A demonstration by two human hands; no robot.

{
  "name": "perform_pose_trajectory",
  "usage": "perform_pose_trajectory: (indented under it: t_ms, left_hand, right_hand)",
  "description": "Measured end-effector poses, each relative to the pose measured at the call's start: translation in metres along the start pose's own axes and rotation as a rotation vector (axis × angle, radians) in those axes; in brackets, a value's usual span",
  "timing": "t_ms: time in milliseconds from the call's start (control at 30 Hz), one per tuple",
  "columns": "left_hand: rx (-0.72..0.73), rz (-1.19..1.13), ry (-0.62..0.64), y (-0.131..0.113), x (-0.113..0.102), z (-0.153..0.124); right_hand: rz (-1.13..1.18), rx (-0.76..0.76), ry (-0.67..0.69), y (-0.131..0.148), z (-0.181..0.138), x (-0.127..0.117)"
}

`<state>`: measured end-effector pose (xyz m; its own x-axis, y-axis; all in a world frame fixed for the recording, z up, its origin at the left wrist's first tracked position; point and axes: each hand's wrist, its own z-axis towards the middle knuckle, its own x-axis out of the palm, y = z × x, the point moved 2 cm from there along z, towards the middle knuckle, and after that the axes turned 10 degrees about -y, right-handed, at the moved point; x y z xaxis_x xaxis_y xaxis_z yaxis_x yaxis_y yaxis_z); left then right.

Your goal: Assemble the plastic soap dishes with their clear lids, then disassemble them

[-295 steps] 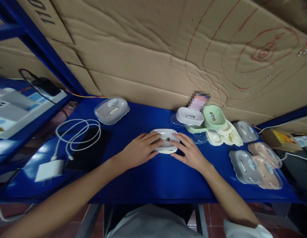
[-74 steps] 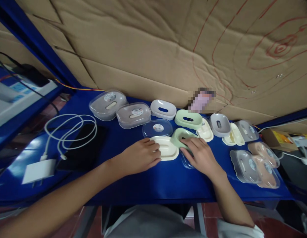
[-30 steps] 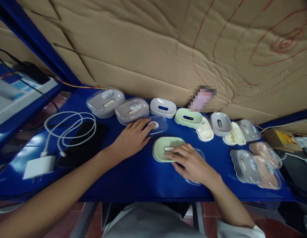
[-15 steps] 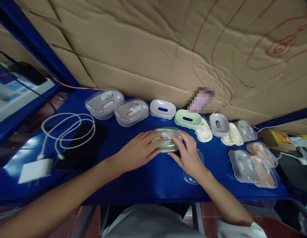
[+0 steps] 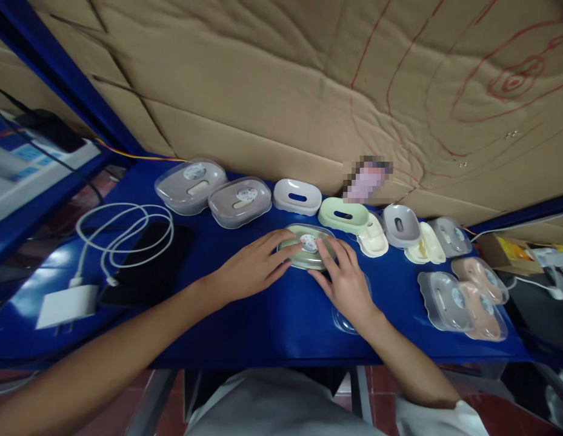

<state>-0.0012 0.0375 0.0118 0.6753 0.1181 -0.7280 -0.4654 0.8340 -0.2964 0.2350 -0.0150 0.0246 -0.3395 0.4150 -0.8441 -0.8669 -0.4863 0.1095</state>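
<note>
A pale green soap box (image 5: 303, 254) with a clear lid and a round sticker lies on the blue table (image 5: 263, 330), just ahead of me. My left hand (image 5: 254, 269) curls its fingers round the box's left end. My right hand (image 5: 347, 281) lays its fingers over the lid's right side and grips that end. A spare clear lid (image 5: 347, 318) lies flat on the table, partly under my right wrist.
Along the cardboard wall stand two grey lidded boxes (image 5: 190, 184), a white tray (image 5: 297, 197), a green tray (image 5: 343, 215), and cream and grey parts (image 5: 398, 225). Pink and grey lidded boxes (image 5: 463, 293) sit at the right. A white cable (image 5: 122, 233), charger (image 5: 65, 306) and black phone (image 5: 149, 260) lie left.
My left hand brought a clear lid over from the back and set it on the green box. Both hands now clasp the lidded box, which has shifted slightly away from me.
</note>
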Motion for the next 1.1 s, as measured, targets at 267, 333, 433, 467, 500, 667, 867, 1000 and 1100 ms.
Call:
perform_pose_trajectory:
  t_ms: [267,333,433,467,500,667,867,1000,1100]
  left_hand:
    - [0.035,0.044,0.001,0.000,-0.001,0.002]
    - [0.034,0.046,0.002,0.000,-0.001,0.003]
    - [0.018,0.050,0.002,0.000,0.001,0.002]
    - [0.019,0.054,-0.001,0.000,0.002,0.002]
    - [0.026,0.058,-0.003,0.000,0.002,0.002]
    - [0.072,0.098,0.003,0.000,-0.005,0.003]
    - [0.096,0.132,0.073,-0.003,-0.016,0.005]
    - [0.079,0.133,0.121,-0.002,-0.010,0.002]
    - [0.040,0.147,0.156,0.002,-0.006,-0.002]
  right_hand:
    - [-0.057,0.029,-0.010,0.005,-0.003,0.000]
    - [-0.056,0.026,-0.012,0.004,-0.003,0.000]
    - [-0.029,0.025,-0.016,0.002,-0.002,0.001]
    - [-0.022,0.027,-0.023,0.001,-0.002,0.001]
    - [-0.018,0.029,-0.031,0.001,-0.002,0.001]
    - [-0.017,0.020,-0.048,0.004,-0.003,0.001]
    - [-0.022,-0.032,-0.050,0.012,-0.003,0.001]
    - [0.024,-0.098,-0.043,0.014,-0.001,0.001]
    - [0.106,-0.099,-0.036,0.011,0.000,0.002]
